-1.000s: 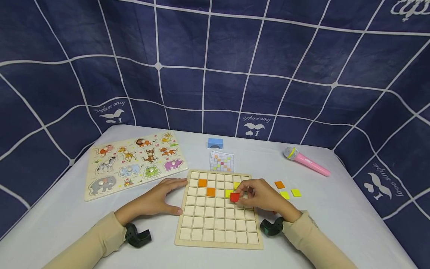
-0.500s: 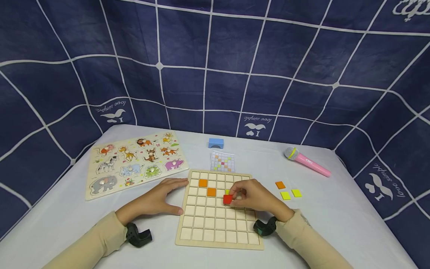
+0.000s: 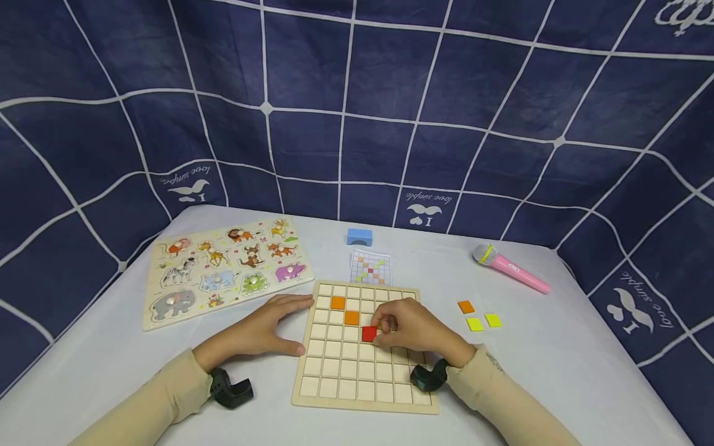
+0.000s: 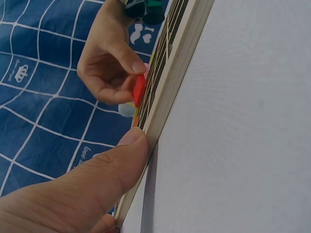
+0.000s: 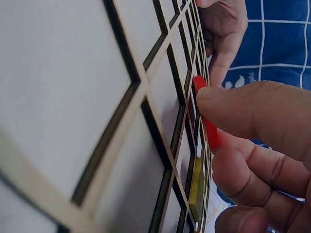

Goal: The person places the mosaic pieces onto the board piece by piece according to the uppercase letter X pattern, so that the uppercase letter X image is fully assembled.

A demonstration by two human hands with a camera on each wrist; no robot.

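My right hand (image 3: 409, 325) pinches a red square tile (image 3: 369, 334) between thumb and fingers, close over the middle of a wooden grid board (image 3: 365, 409). In the right wrist view the red tile (image 5: 206, 112) stands tilted at the grid, with a yellow tile (image 5: 197, 190) set in a cell nearby. Two orange tiles, an upper one (image 3: 337, 303) and a lower one (image 3: 351, 318), sit in cells on a diagonal up and left. Against the board's left edge rests my left hand (image 3: 262, 328), fingers spread; its thumb (image 4: 112, 162) touches the rim in the left wrist view.
Beyond the board lies a printed pattern card (image 3: 370, 267), with a blue block (image 3: 359, 237) behind it. An animal peg puzzle (image 3: 225, 269) is at the left. Right of the board are a loose orange tile (image 3: 465, 306), two yellow tiles (image 3: 475, 324) and a pink microphone (image 3: 510, 268).
My right hand has carried the red tile left and slightly down, from beside the yellow tiles to the middle of the board. The left hand stays at the board's edge.
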